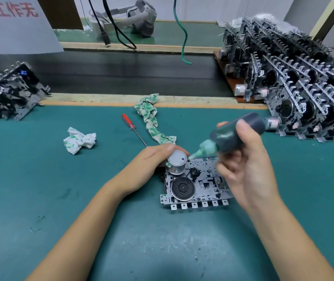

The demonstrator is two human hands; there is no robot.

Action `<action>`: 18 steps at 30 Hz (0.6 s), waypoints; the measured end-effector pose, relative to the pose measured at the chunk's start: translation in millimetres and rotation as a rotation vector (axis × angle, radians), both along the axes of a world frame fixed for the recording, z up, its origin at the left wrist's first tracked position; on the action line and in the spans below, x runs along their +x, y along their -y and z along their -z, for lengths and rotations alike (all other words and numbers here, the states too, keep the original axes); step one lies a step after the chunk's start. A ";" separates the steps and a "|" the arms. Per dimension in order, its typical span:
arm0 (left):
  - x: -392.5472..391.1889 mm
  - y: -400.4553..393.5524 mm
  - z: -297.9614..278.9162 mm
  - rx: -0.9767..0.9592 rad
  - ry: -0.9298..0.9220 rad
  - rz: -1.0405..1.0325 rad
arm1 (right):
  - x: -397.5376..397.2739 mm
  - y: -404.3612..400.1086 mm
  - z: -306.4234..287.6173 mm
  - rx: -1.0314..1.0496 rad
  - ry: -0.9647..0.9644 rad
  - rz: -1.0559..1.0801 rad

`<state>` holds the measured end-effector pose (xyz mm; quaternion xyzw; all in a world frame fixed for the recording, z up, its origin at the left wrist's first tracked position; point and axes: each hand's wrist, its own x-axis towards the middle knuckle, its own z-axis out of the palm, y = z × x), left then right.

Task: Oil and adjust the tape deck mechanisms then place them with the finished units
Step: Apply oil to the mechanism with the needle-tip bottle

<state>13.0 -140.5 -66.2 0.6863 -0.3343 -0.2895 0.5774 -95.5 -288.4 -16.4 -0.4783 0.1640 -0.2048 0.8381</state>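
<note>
A person works at a green table (40,179), seen from above. One tape deck mechanism (196,183) lies flat in front of them. The left hand (148,165) curls round the round silver motor (177,162) at its far left corner, holding the unit steady. The right hand (243,157) grips a dark oil bottle (237,131), tilted so its green nozzle (197,153) points down beside the motor, near the mechanism's far edge.

To do this well, the nozzle tip should likely sit right at the moving part, with a gentle squeeze for a single drop, keeping oil off the black flywheel (183,188). A red screwdriver (131,126) and crumpled cloths (80,139) lie nearby. Stacked mechanisms (304,88) wait at right.
</note>
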 end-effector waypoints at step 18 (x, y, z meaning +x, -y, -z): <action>-0.5 -0.5 1.0 -0.020 -0.014 -0.007 | -2.4 -16.1 17.9 -0.772 -0.067 -0.161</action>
